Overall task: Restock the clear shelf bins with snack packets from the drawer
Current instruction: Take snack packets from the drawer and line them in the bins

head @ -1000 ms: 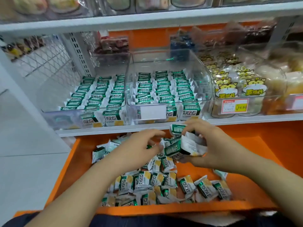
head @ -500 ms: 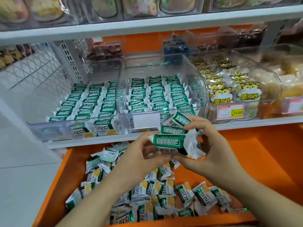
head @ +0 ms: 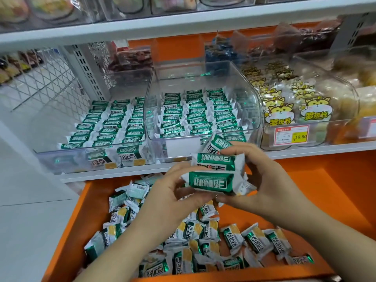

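Three green-and-white snack packets [head: 213, 180] sit stacked, held above the orange drawer [head: 305, 200], where loose packets [head: 252, 239] lie jumbled. Two clear shelf bins [head: 252, 110] hold neat rows of the same packets.

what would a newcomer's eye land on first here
Dead centre, the left hand and right hand grip a small stack of green-and-white packets between them. Below lies the bright orange drawer, with a loose heap of the same packets in it. Behind, two clear bins on the shelf hold tidy rows of them, and yellow cartoon-cat packs fill the bin to the right.
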The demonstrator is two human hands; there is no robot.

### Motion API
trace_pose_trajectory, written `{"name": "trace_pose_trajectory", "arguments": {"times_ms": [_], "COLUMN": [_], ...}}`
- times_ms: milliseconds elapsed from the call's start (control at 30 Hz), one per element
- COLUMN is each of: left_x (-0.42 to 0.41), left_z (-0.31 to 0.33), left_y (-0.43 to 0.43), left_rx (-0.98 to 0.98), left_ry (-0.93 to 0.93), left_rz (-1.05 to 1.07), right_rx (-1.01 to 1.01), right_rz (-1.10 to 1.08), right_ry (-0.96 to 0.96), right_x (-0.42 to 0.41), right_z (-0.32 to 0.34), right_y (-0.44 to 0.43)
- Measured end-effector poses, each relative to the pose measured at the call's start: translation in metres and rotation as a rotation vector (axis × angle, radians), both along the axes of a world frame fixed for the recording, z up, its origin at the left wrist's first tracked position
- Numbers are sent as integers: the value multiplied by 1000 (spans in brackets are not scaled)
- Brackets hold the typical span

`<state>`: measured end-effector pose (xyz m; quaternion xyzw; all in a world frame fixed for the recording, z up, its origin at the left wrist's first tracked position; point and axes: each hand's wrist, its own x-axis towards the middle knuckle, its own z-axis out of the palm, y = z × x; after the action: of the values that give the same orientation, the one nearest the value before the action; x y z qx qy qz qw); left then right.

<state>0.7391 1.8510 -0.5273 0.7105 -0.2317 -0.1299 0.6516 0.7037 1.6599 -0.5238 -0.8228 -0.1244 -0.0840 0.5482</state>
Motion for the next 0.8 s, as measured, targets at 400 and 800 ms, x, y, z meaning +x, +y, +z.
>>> {"name": "trace_pose_trajectory", "arguments": {"times_ms": [400,800], "left_x": [-1,15], "left_z": [7,9], "left_y": [5,31], "left_rx": [79,378], "left_ry": [-11,-229], "left_rz": [-37,44], "right_rx": [-90,137], "right_rz": [15,-232], "right_ry": [98,119], "right_x": [0,16], "right_z": [0,12], "right_y": [-3,-23]}}
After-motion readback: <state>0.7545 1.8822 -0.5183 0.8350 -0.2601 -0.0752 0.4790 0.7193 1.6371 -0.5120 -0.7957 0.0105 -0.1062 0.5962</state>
